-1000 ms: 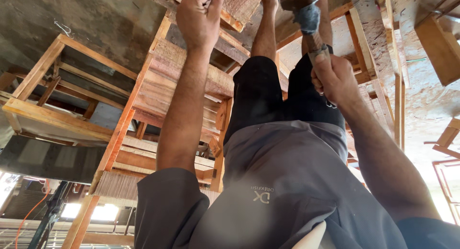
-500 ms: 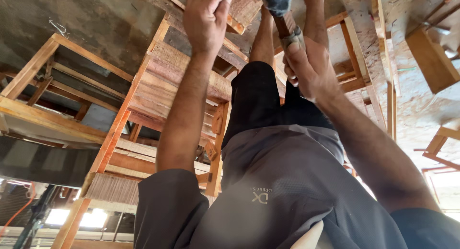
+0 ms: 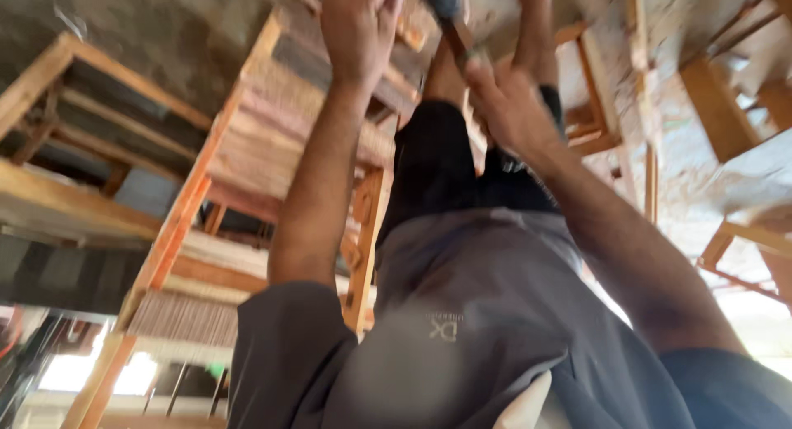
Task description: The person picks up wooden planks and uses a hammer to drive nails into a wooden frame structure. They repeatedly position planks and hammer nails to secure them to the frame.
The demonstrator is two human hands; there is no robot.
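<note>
My right hand [image 3: 505, 101] grips the wooden handle of a hammer [image 3: 445, 12], whose dark head reaches the top edge of the view. Just left of it, my left hand [image 3: 359, 25] rests with bent fingers on a wooden slatted frame [image 3: 272, 140]. Motion blur hides whether it pinches anything small. Both arms reach forward past my grey shirt [image 3: 462, 330] and black shorts [image 3: 437, 161]. A leg [image 3: 536, 25] extends beyond the hammer.
Several wooden frames and stools lie about: an open frame [image 3: 74, 140] at left, another [image 3: 594, 107] right of my legs, more pieces [image 3: 726, 99] at far right. The floor [image 3: 165, 41] is grey concrete, paler at right.
My right hand has carried the hammer forward and to the left, closer to my left hand. The left hand has stayed on the frame. The view has become blurred.
</note>
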